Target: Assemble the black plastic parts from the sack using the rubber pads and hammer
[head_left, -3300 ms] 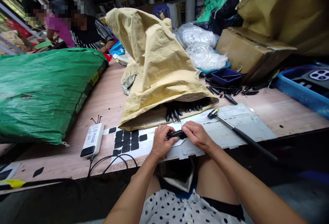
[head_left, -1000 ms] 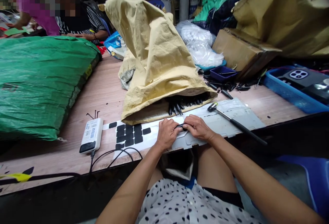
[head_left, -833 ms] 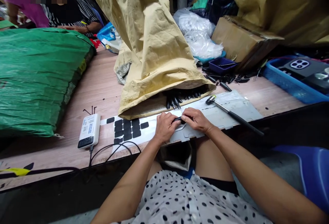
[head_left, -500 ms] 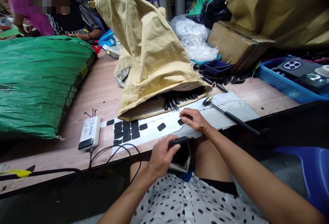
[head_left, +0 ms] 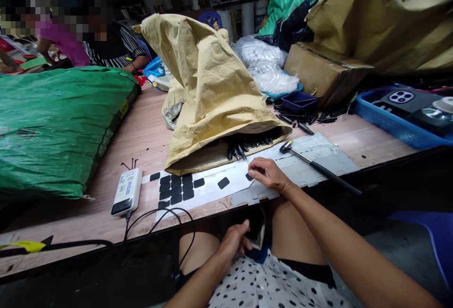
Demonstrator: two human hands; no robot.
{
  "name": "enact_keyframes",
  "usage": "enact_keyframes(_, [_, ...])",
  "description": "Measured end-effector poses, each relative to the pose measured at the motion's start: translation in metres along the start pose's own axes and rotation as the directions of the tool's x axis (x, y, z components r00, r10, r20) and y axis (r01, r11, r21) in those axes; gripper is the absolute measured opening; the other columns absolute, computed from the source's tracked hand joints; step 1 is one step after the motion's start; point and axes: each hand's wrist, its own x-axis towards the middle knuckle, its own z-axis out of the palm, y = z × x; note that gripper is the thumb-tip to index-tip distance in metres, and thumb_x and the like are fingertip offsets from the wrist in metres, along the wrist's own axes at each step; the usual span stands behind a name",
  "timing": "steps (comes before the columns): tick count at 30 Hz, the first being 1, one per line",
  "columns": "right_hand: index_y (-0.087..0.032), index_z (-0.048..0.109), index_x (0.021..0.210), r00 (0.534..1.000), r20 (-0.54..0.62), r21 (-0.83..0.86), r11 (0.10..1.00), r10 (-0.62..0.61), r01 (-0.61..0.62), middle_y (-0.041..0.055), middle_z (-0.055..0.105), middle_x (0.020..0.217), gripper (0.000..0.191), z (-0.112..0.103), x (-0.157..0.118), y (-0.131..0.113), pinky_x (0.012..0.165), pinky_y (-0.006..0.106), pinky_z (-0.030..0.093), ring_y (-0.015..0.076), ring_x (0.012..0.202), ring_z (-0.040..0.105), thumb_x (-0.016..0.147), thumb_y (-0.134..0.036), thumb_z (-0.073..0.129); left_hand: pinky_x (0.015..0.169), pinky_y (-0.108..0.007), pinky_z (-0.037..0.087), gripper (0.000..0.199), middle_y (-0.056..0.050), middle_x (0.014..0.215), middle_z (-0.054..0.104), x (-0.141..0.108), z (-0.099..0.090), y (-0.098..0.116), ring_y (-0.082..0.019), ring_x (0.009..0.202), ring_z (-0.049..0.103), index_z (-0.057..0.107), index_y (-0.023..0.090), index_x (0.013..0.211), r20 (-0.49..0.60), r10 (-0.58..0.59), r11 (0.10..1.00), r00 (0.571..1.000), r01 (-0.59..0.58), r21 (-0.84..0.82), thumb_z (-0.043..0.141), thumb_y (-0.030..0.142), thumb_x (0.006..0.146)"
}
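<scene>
My left hand (head_left: 235, 241) is low over my lap at the mouth of an open bag (head_left: 259, 238). Its fingers are loosely bent and apart, with nothing seen in them. On the board at the table's front edge rests my right hand (head_left: 268, 174), thumb and fingers closed together; what they hold, if anything, is hidden. A black square patch (head_left: 249, 176) shows partly beneath its fingertips. More black patches lie on a white sheet (head_left: 208, 195) to the left, one single patch (head_left: 223, 183) nearest. Black pen-shaped parts (head_left: 238, 150) stick out of a big tan paper sack (head_left: 212, 91).
A hammer (head_left: 318, 168) lies right of my right hand. A white power bank (head_left: 127, 191) with a cable is at the left, beside a green sack (head_left: 60, 129). A blue basket (head_left: 385, 121) stands at the right. Two people sit at the far left.
My left hand has dropped from the table edge toward the bag in my lap, and the black cylindrical piece it held is out of sight. My right hand has barely moved.
</scene>
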Motion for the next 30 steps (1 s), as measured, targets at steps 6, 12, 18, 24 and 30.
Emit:
enact_keyframes(6, [-0.018, 0.067, 0.083, 1.000, -0.014, 0.007, 1.000, 0.015, -0.015, 0.0040, 0.064, 0.077, 0.025, 0.001, 0.000, 0.001, 0.066, 0.030, 0.042, 0.0163, 0.071, 0.054, 0.094, -0.038, 0.057, 0.062, -0.027, 0.038, 0.036, 0.000, 0.067, 0.062, -0.034, -0.022, 0.080, -0.015, 0.062, 0.054, 0.069, 0.019, 0.080, 0.019, 0.511, 0.830, 0.859, -0.499, 0.248, 0.062, 0.054, 0.085])
enact_keyframes(12, [-0.019, 0.066, 0.081, 0.999, -0.035, 0.001, 1.000, 0.016, -0.016, 0.0031, 0.062, 0.075, 0.026, 0.002, 0.000, 0.002, 0.066, 0.030, 0.041, 0.0157, 0.069, 0.053, 0.095, -0.039, 0.056, 0.071, -0.031, 0.044, 0.024, -0.007, 0.082, 0.072, 0.003, -0.070, 0.183, -0.023, 0.081, 0.065, 0.071, 0.019, 0.088, -0.518, 0.698, 0.685, 0.494, -0.248, 0.685, 0.056, 0.038, 0.087])
enact_keyframes(18, [-0.020, 0.064, 0.081, 0.997, -0.075, -0.010, 1.000, 0.003, -0.004, 0.0028, 0.062, 0.074, 0.024, 0.004, 0.002, -0.001, 0.068, 0.031, 0.043, 0.0166, 0.070, 0.054, 0.096, -0.035, 0.053, 0.074, -0.037, 0.046, 0.023, -0.012, 0.095, 0.075, 0.021, -0.081, 0.200, -0.033, 0.092, 0.068, 0.074, 0.023, 0.090, -0.562, 0.644, 0.632, 0.519, 0.054, 0.773, 0.065, 0.041, 0.081])
enact_keyframes(24, [-0.020, 0.066, 0.109, 0.851, -0.524, -0.448, 0.845, 0.017, -0.293, 0.0117, 0.064, 0.100, 0.023, -0.034, -0.021, 0.012, 0.090, 0.046, 0.043, 0.0289, 0.096, 0.056, 0.090, -0.032, 0.059, 0.079, -0.036, 0.041, 0.021, -0.007, 0.094, 0.072, -0.013, -0.089, 0.159, -0.027, 0.094, 0.061, 0.071, 0.022, 0.099, -0.412, 0.870, 0.442, 0.269, -0.057, 0.895, 0.062, 0.038, 0.090])
enact_keyframes(30, [-0.021, 0.067, 0.112, 0.770, -0.514, -0.621, 0.455, 0.379, -0.639, 0.0124, 0.061, 0.106, 0.033, -0.082, -0.062, 0.040, 0.083, 0.044, 0.043, 0.0320, 0.102, 0.053, 0.089, -0.043, 0.058, 0.086, -0.037, 0.038, 0.016, -0.002, 0.094, 0.071, -0.012, -0.072, 0.121, -0.023, 0.096, 0.057, 0.070, 0.025, 0.104, -0.067, 0.907, 0.223, 0.415, -0.339, 0.914, 0.067, 0.028, 0.089])
